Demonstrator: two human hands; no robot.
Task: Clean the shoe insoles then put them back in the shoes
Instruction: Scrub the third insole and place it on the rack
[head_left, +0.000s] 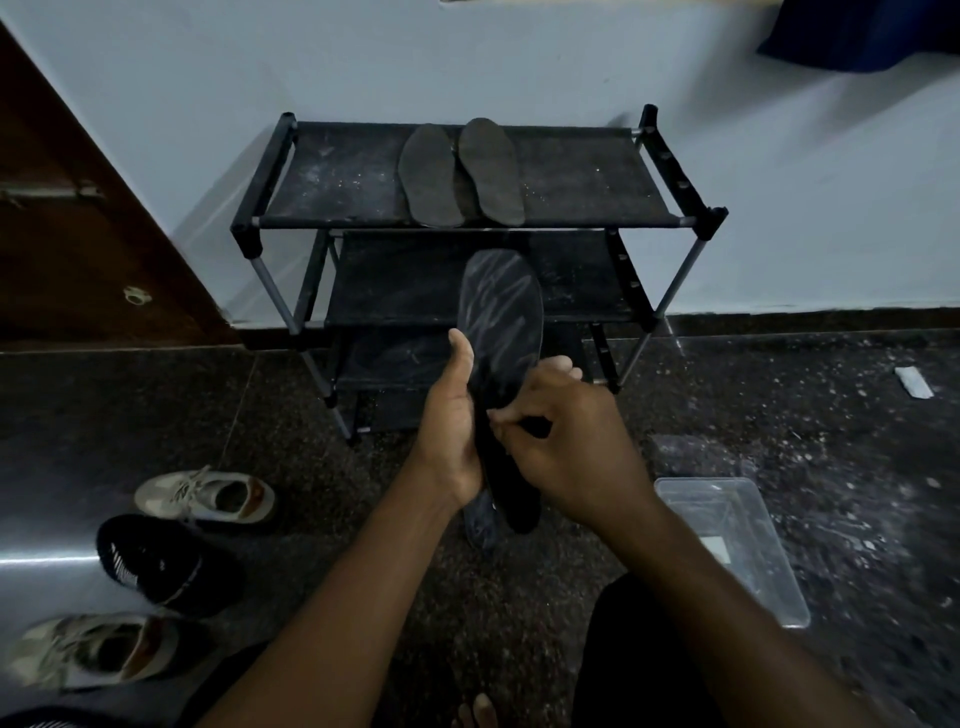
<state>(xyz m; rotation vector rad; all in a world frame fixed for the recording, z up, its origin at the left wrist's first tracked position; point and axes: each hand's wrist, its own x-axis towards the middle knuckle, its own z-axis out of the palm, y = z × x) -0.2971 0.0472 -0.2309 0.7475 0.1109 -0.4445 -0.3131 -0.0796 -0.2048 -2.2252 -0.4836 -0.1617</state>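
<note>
Floor (779, 395): dark speckled stone, dusted with pale specks on the right side. Wall (519, 52): pale blue, plain. A brown wooden door (78, 234) stands at the left.

A black shoe rack (337, 171) stands against the wall, its tiers dusty. Two grey insoles (428, 176) lie side by side on the top tier, toes towards the wall, touching along their inner edges.

On the floor at the left, well apart from the rack: a beige sneaker (208, 493), a black sneaker (150, 564) and a second beige sneaker (88, 649). A clear plastic container (727, 499) sits on the floor at the right.

The black insole (501, 317) is held upright in front of the rack, toe up, its surface streaked pale. The left hand (449, 421) grips its lower half, thumb straight up along the left edge and fingers hidden behind. The right hand (566, 441) is curled over its middle, thumb and forefinger pinched together on the insole's face. A dark limp piece hangs beside the heel below the left palm; its nature cannot be told.
</note>
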